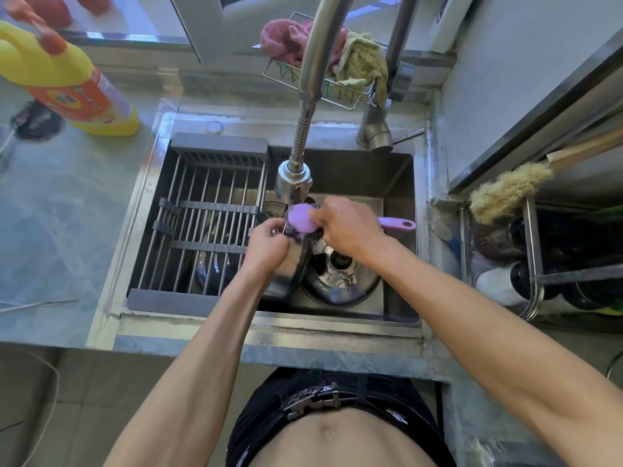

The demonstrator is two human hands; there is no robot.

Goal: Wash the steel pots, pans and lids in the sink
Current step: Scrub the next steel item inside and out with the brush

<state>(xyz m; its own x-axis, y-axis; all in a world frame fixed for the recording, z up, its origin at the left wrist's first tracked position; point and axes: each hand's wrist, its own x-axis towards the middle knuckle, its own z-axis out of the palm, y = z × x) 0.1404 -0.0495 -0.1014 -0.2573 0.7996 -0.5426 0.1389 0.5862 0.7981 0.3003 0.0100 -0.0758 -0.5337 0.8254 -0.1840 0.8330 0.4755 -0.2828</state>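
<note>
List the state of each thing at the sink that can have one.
left hand: grips the steel pot's rim
right hand: grips the purple scrubber
steel pot: tilted, held above the sink
purple scrubber: pressed to the pot's rim
lid: lying in the sink
faucet: whether running, cannot tell

The sink (397, 183) is brushed steel, dull grey. The pot (290, 264) and the lid (340, 281) are polished steel, shiny and wet. The scrubber (396, 224) has a smooth matt purple plastic handle and a rough head of steel wool. The faucet (320, 55) is satin metal with a ribbed hose. The rack (209, 210) has metal rods with grey plastic ends. The bottle (67, 79) is glossy yellow plastic. The cloths (360, 62) are soft terry. The counter (67, 214) looks like smooth stone.
</note>
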